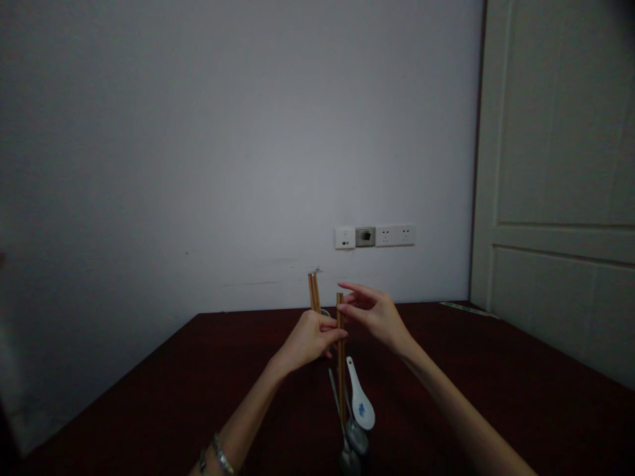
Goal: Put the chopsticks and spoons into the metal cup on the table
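Head view, nearest: metal spoons (350,461) lie on the dark red tabletop (223,370), bowls toward the person.
White spoon: a blue-marked white spoon (362,404) lies just right of them.
Chopsticks: brown chopsticks (340,360) stand upright between the two hands, lower ends in front of the spoons.
Left hand: the left hand (315,336) pinches these chopsticks between thumb and fingers.
Right hand: the right hand (366,307) curves at their upper end, forefinger extended; whether it grips, I cannot tell.
Behind left hand: other chopsticks (315,292) rise beside a mostly hidden rim (325,312).
Wall: sockets (395,235) line the pale wall (248,165).
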`<state>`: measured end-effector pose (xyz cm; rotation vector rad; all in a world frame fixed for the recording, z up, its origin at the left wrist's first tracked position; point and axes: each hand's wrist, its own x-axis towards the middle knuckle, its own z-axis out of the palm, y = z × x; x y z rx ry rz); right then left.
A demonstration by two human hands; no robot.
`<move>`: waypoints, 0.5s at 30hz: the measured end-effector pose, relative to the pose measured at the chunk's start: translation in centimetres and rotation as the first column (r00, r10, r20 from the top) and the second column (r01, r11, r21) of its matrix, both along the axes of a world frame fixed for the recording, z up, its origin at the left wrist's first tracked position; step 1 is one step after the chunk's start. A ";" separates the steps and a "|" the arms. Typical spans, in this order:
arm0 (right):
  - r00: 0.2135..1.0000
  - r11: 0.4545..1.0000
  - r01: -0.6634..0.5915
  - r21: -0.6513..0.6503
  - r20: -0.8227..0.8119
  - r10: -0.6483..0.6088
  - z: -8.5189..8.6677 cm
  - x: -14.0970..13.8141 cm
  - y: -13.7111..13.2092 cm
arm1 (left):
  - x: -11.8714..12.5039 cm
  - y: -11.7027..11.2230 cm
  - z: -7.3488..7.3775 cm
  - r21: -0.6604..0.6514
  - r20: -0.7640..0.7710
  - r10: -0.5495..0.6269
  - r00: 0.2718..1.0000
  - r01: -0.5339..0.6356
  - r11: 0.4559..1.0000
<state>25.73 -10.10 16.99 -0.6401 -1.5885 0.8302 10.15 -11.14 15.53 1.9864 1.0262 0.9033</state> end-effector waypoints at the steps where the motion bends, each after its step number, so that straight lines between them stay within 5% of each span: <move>1: 1.000 1.000 -0.011 0.002 -0.003 0.011 -0.1 0.0 0.1 | 0.0 0.0 0.0 -0.002 0.000 -0.001 1.000 0.001 1.000; 15: 0.998 0.997 0.018 0.071 0.063 -0.022 -0.3 0.2 0.2 | -0.1 0.2 -0.4 -0.016 -0.001 -0.004 1.000 0.004 1.000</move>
